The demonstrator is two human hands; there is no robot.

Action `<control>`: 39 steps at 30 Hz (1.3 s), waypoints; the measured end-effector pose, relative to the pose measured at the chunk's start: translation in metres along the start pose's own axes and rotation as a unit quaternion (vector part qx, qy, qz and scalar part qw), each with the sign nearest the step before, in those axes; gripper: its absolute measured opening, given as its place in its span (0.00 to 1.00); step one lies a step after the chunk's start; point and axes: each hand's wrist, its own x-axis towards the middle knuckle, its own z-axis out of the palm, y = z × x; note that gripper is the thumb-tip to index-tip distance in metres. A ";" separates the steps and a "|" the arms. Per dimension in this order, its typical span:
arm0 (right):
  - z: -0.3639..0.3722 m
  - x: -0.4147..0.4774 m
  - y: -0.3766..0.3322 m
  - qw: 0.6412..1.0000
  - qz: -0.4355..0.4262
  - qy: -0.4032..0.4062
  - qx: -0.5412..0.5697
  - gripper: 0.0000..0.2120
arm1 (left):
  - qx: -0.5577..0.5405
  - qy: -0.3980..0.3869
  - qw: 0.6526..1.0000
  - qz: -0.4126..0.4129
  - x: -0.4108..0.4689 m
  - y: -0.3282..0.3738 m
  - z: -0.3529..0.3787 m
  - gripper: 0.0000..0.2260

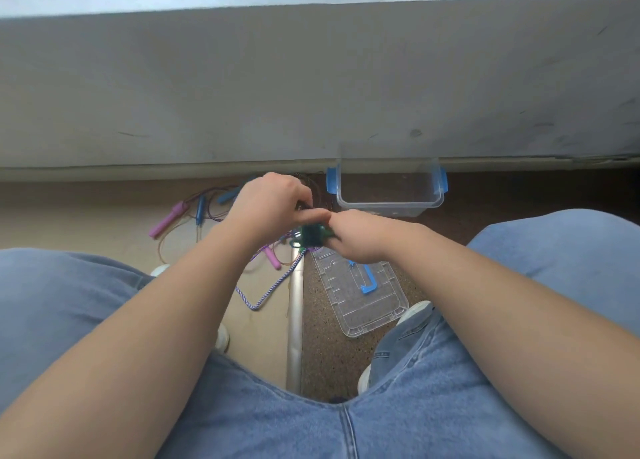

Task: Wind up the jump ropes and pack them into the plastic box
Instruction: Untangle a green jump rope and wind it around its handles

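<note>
My right hand (360, 236) grips a dark green wound bundle of jump rope (311, 235) in front of me. My left hand (273, 202) pinches the rope just above that bundle. A purple-and-white braided rope (270, 290) hangs from the bundle down to the floor. The clear plastic box (389, 186) with blue clips stands open against the wall, beyond my right hand. Its inside looks bare.
The clear lid (367, 299) with a blue handle lies on the speckled floor below my right hand. Loose ropes with pink handles (169, 217) and blue handles (201, 209) lie on the tan floor at the left. A metal floor strip (295, 320) runs between my knees.
</note>
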 end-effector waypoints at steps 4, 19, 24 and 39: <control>-0.009 -0.009 -0.006 0.981 -0.063 -0.022 0.184 0.05 | -0.221 0.018 0.968 -0.122 -0.002 -0.001 0.002 0.15; -0.008 0.002 0.013 0.848 0.012 0.104 0.520 0.07 | -0.555 -0.118 0.745 -0.350 -0.002 0.019 0.011 0.12; -0.006 0.009 0.012 0.889 0.098 0.220 0.389 0.14 | -0.501 -0.141 0.801 -0.295 -0.002 0.025 0.008 0.13; 0.006 0.002 0.003 0.960 0.052 0.216 0.168 0.16 | -0.507 -0.041 0.836 -0.206 -0.006 0.012 -0.016 0.07</control>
